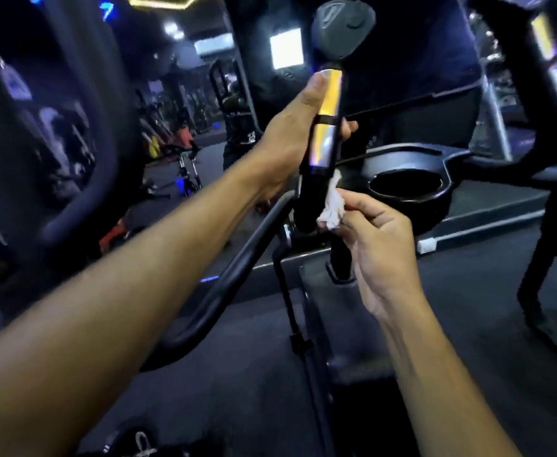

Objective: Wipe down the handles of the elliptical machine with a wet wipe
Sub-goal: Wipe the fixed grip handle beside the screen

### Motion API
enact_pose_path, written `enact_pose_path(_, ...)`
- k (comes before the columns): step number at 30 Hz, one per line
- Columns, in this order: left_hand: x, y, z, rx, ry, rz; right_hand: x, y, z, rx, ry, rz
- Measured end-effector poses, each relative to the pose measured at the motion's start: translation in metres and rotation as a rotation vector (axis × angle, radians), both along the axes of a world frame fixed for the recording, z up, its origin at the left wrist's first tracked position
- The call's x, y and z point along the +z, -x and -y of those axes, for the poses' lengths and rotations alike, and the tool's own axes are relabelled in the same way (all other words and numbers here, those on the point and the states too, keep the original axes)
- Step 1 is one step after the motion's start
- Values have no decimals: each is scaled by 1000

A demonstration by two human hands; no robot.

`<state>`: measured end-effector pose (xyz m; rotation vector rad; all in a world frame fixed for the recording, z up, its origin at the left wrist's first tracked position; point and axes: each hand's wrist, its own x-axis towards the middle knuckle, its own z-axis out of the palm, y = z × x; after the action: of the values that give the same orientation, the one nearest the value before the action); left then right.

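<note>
An upright elliptical handle point(328, 103) rises in the middle of the view, with shiny metal sensor plates and a grey knob point(343, 28) on top. My left hand point(290, 136) is wrapped around the handle at the metal plates, thumb up along its left side. Just below, my right hand point(372, 245) pinches a crumpled white wet wipe point(331, 206) and presses it against the black lower part of the handle. A second black curved handlebar point(237, 278) runs down to the left under my left forearm.
The machine's black console tray with a round cup holder point(409, 186) sits right of the handle. Dark frame tubes stand at far left point(82, 127) and far right point(547, 94). Other gym machines and lights fill the dim background; dark floor lies below.
</note>
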<state>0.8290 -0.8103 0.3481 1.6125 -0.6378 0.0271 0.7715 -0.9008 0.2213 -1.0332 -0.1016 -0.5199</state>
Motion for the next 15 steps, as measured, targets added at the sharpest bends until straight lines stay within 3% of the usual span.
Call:
enact_pose_path(3, 5, -2, -12, -83, -53, -11, 12, -5, -3, -57, 133, -23)
enact_pose_path(8, 7, -8, -20, -236, -66, -28, 35, -5, -24, -290, 12, 35)
enact_pose_path(12, 8, -10, -23, -282, -67, 9, 17, -13, -38, -580, 232, 134)
enact_pose_path(15, 8, -9, -25, -281, -87, 11, 1, -12, -45, -579, 204, 157)
